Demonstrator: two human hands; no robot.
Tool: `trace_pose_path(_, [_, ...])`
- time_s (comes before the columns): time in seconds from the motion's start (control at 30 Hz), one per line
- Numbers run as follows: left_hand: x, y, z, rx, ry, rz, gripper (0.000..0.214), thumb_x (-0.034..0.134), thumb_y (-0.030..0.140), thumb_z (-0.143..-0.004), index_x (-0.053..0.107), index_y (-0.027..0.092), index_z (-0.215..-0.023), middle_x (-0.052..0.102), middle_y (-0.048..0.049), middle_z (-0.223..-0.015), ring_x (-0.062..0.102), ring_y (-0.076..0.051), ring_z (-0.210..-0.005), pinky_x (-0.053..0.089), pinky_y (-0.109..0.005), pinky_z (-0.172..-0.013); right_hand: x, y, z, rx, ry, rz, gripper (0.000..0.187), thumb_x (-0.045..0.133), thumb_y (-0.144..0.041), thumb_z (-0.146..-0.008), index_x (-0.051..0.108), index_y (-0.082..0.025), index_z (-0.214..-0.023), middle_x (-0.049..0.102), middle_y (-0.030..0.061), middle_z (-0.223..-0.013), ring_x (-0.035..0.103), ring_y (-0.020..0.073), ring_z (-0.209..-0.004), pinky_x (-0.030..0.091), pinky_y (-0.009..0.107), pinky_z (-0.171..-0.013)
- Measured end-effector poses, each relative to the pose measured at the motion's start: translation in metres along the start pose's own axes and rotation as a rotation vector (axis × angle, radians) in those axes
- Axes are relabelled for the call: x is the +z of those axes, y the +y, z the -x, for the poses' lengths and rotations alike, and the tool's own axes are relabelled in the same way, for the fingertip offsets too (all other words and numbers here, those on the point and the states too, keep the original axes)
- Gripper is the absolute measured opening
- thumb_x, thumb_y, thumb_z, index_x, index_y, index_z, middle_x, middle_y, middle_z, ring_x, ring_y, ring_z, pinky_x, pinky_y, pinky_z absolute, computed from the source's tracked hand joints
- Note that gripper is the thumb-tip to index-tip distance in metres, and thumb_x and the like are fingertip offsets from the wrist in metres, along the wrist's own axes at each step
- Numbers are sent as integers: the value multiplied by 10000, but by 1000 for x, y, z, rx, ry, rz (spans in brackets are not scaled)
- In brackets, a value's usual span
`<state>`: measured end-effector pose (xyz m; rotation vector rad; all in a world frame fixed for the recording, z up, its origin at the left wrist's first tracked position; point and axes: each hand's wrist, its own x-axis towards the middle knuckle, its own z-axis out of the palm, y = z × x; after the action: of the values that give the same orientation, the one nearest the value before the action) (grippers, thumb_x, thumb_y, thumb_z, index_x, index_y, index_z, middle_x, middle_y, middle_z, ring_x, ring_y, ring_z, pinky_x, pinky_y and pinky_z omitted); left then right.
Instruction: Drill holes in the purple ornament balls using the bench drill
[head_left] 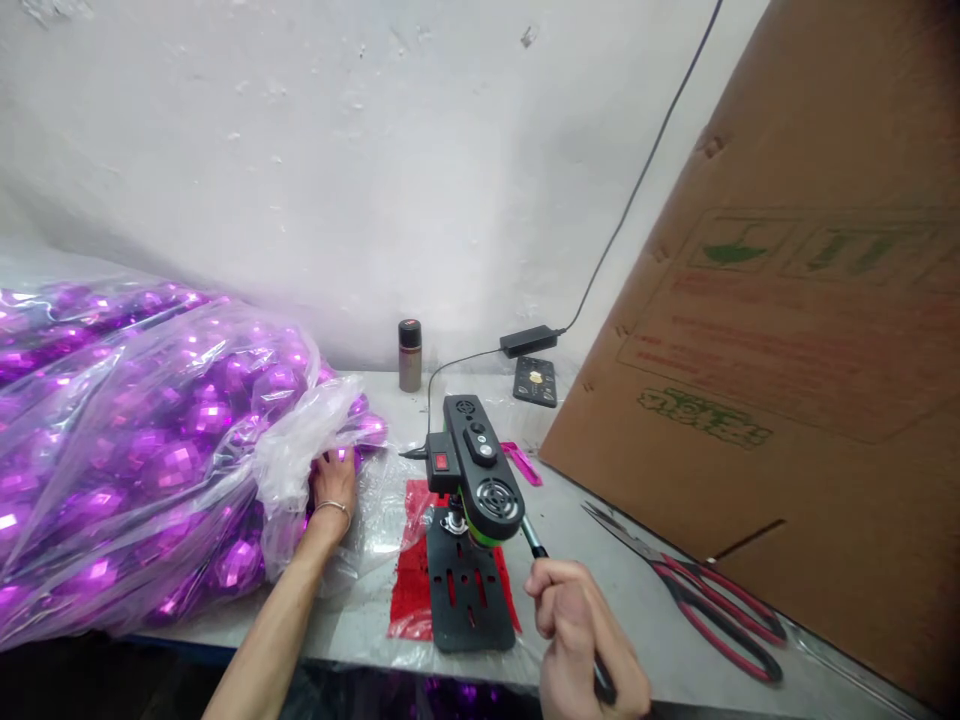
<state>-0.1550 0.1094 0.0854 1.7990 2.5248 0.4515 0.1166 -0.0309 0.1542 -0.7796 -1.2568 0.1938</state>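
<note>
The left hand [334, 487] reaches into the open mouth of a large clear bag [150, 450] filled with purple faceted balls [187, 420]. Its fingers are spread and partly hidden among the plastic folds; they touch the balls at the opening, but whether one is gripped cannot be told. A thin bracelet sits on that wrist.

The right hand [581, 640] is closed around a dark lever [536, 545] that runs up to the side of a small black bench machine [472, 480]. The machine stands on a slotted black base plate [466, 590], which rests on a red sheet [412, 580] on the table [600, 540]. A red switch shows on its left side.

Progress, as judged from this view: no ball sits under the machine head, and the base plate is bare. No worked balls are visible outside the bag, so the bag appears close to full and the bulk of the work remains.

Nearby: red-handled scissors [705, 600] lie to the right of the machine, well apart from the right hand. A small canister [409, 355] stands by the wall, with a power adapter [529, 340] beyond it. A cardboard sheet [787, 350] leans at the right.
</note>
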Motion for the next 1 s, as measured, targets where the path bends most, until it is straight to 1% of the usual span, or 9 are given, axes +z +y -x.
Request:
trace_pose_path(0.17, [-8, 0, 0, -39, -81, 214, 699, 719, 60, -808, 584, 185, -1482, 504, -220, -1594, 553, -433, -1459, 509, -573, -1181, 1, -3, -4, 12, -25, 14, 392, 486, -116, -1098, 480, -232, -724, 482, -37, -647, 585, 133, -659, 435, 245, -579])
trace_pose_path(0.27, [-12, 3, -1, -71, -133, 404, 686, 785, 145, -787, 596, 182, -1445, 570, -219, -1518, 605, -452, -1418, 464, -621, -1212, -1, -4, -5, -8, -38, 11, 385, 481, -106, -1096, 481, -234, -733, 477, -43, -645, 576, 125, -651, 445, 235, -588])
trace_pose_path(0.33, [-13, 8, 4, -83, -187, 568, 662, 823, 254, -801, 601, 183, -1420, 657, -198, -1418, 656, -433, -1365, 490, -601, -1201, -2, -4, -5, -13, -55, 13, 375, 476, -97, -1091, 489, -233, -742, 500, -37, -657, 580, 124, -653, 440, 234, -579])
trace_pose_path(0.5, [-7, 19, 46, -94, -355, 1014, 625, 644, 577, -984, 546, 222, -1489, 762, -157, -1369, 777, -310, -1208, 649, -450, -1012, -3, -5, -6, -5, -66, 23, 353, 476, -95, -1086, 525, -228, -762, 559, -19, -690, 580, 128, -626, 416, 246, -539])
trace_pose_path(0.6, [0, 20, 77, -159, -418, 1233, 704, 580, 717, -984, 562, 232, -1494, 764, -177, -1388, 775, -341, -1235, 664, -475, -973, -1, -5, -6, -4, -43, 10, 362, 487, -92, -1084, 519, -228, -750, 544, -21, -677, 592, 137, -635, 422, 251, -543])
trace_pose_path(0.7, [7, 15, 101, -136, -260, 1111, 848, 762, 706, -858, 557, 217, -1520, 720, -200, -1433, 719, -413, -1323, 608, -565, -1075, 0, -6, -7, 1, -48, 6, 359, 484, -89, -1087, 519, -227, -757, 554, -24, -688, 588, 126, -629, 424, 244, -547])
trace_pose_path(0.8, [14, 8, 114, 104, -35, 738, 945, 903, 542, -761, 531, 222, -1568, 678, -197, -1466, 695, -443, -1335, 580, -604, -1107, -1, -7, -7, 17, -59, 16, 360, 480, -103, -1094, 521, -228, -759, 559, -26, -688, 586, 124, -623, 422, 244, -545])
trace_pose_path(0.9, [22, 2, 120, 287, 30, 585, 888, 885, 434, -824, 505, 231, -1600, 714, -187, -1422, 713, -409, -1290, 585, -583, -1103, -3, -8, -5, 22, -66, 14, 359, 480, -99, -1093, 521, -228, -760, 558, -27, -691, 593, 125, -636, 423, 243, -553])
trace_pose_path(1.0, [30, 1, 119, 307, 3, 571, 759, 846, 461, -870, 576, 254, -1548, 715, -182, -1434, 696, -408, -1322, 564, -592, -1129, -4, -6, -3, 38, -71, 10, 359, 479, -94, -1092, 528, -227, -762, 564, -22, -699, 604, 133, -653, 432, 253, -570])
